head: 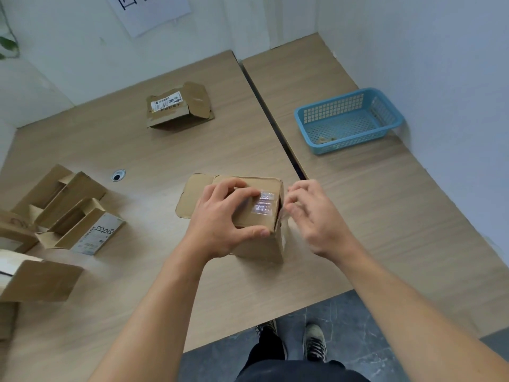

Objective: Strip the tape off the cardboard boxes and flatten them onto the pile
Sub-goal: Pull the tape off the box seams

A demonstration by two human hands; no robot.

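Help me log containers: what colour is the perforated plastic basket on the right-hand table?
The rectangular perforated plastic basket is light blue, clearest in the head view.

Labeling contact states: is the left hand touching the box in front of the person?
Touching. Head view: the left hand curls its fingers over the box top, thumb pressing its near edge. The right hand pinches the tape.

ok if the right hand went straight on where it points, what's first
The cardboard box: the right hand points at its right edge and seems almost to touch it, though depth is unclear.
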